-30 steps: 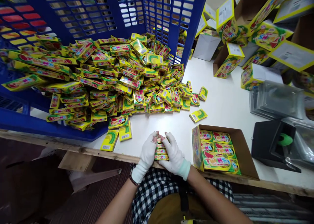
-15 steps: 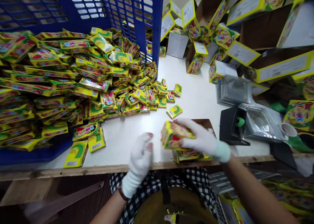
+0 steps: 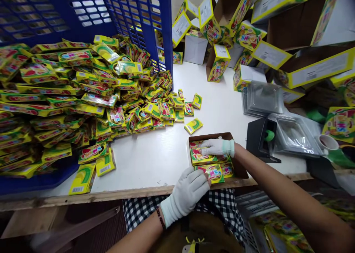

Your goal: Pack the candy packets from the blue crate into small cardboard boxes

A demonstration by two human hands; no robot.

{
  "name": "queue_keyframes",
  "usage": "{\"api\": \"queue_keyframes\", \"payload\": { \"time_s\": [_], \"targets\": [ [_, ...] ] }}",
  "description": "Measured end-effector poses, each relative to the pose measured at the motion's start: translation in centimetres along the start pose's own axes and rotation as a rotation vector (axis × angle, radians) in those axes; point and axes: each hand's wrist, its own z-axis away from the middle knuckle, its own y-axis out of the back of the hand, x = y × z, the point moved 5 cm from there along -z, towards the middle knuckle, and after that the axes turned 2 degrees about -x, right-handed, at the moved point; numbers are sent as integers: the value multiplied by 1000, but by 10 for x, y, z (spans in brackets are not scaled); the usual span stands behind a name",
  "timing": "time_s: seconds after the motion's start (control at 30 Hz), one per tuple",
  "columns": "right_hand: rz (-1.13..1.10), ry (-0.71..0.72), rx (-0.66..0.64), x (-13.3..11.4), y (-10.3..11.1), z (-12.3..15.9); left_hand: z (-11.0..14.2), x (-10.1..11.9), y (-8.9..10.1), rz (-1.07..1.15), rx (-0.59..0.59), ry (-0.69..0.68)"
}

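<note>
My right hand (image 3: 215,147), in a white glove, reaches into an open brown cardboard box (image 3: 241,168) at the table's front edge. Its fingers lie extended on small yellow-green printed cartons (image 3: 199,157) packed inside. At the box's near left corner is my left hand (image 3: 190,192), also gloved, with fingers close together and curved over the edge. Its fingertips touch the end of a near-row carton (image 3: 215,173). The underside of this hand is hidden. A single loose carton (image 3: 193,125) lies just behind the box.
A blue plastic crate (image 3: 165,31) at left spills a heap of cartons (image 3: 116,116) onto the white table (image 3: 144,160). Open display boxes (image 3: 219,62) crowd the back right. A black tape dispenser (image 3: 257,138) and clear plastic trays (image 3: 294,134) stand right of the box.
The stack of cartons in my right hand has gone down into the cardboard box, and the fingers now lie flat there. My left hand has moved right to the box's near corner.
</note>
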Motion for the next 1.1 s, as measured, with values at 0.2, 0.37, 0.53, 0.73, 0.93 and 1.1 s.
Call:
{"api": "queue_keyframes", "payload": {
  "time_s": [0.2, 0.37, 0.53, 0.73, 0.93, 1.1],
  "targets": [
    [208, 216, 162, -23, -18, 1, -4, 9, 0, -27, -51, 68],
    [308, 255, 296, -32, -30, 10, -11, 13, -2, -92, -96, 84],
    [451, 166, 241, -43, -27, 5, -22, 2, 2, -163, -127, 15],
    [450, 118, 280, -46, -35, 8, -13, -31, 42, -11, -255, -40],
    [346, 121, 272, -40, -35, 4, 10, -182, 150, -320, 280, 878],
    [125, 175, 354, -51, -8, 23, 45, -230, 167, -37, 587, 1184]
  ]
}}
